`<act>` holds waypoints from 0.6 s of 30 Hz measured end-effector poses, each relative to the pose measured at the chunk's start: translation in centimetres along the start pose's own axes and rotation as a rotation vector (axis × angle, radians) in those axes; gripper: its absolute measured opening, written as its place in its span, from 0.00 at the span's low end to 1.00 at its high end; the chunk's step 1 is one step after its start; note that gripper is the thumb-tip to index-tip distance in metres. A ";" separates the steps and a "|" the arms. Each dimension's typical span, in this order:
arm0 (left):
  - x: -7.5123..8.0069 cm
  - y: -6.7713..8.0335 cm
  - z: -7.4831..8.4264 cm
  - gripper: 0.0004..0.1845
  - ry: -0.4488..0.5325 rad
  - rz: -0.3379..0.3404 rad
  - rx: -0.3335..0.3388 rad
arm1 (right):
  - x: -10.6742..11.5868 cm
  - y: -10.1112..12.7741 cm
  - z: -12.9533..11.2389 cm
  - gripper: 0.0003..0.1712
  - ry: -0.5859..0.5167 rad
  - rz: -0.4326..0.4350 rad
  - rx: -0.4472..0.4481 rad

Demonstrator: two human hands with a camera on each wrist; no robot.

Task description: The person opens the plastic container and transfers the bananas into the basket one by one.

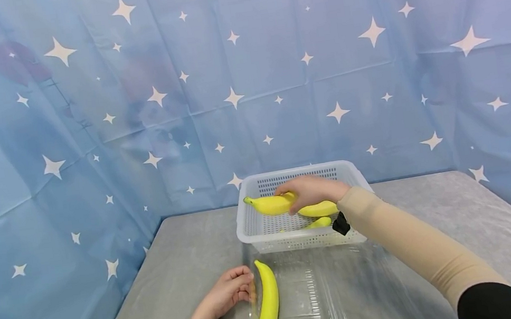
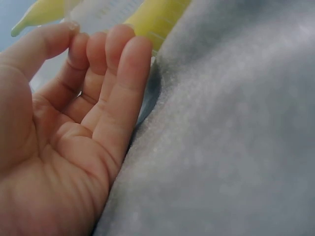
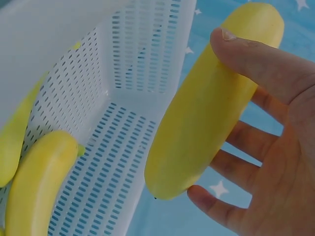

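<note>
My right hand [image 1: 309, 191] grips a yellow banana [image 1: 270, 205] over a white perforated basket [image 1: 243, 225]; thumb and fingers wrap it in the right wrist view [image 3: 211, 113]. Inside that basket lie more bananas, one [image 3: 42, 187] touching the wall side. A clear plastic tray [image 1: 295, 287] sits in front of the basket, with a single banana [image 1: 268, 301] along its left side. At the tray's left edge, my left hand [image 1: 226, 293] pinches the thin rim between thumb and fingertips, palm seen in the left wrist view [image 2: 74, 132].
Grey cloth covers the table [image 1: 189, 247]. Behind it hangs a blue curtain [image 1: 207, 80] with white stars, close to the basket's back. Another blue panel [image 1: 21, 236] borders the table's left edge.
</note>
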State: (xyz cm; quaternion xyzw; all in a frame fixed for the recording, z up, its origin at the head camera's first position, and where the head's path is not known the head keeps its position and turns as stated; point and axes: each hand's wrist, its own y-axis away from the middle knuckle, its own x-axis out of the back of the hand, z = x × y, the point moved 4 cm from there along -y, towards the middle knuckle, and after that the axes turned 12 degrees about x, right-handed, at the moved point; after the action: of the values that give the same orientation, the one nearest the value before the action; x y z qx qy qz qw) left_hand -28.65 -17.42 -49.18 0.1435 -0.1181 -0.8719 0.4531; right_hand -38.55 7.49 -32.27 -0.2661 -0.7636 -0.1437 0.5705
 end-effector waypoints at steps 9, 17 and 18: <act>0.2 0.0 -0.2 0.09 0.010 0.006 0.006 | -0.1 -0.8 0.7 0.31 -0.038 -0.015 -0.018; 0.1 -0.1 -0.1 0.10 0.007 -0.012 -0.002 | -0.2 -1.4 1.5 0.33 -0.063 -0.035 -0.067; 0.1 -0.1 -0.1 0.10 0.006 -0.014 -0.007 | -0.2 -1.5 1.6 0.33 -0.063 -0.036 -0.069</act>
State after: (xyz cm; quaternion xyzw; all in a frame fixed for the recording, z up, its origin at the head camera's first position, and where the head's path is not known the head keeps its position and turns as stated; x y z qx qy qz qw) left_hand -28.74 -17.47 -49.29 0.1456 -0.1128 -0.8749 0.4479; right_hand -40.62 7.09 -32.87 -0.2760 -0.7804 -0.1718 0.5341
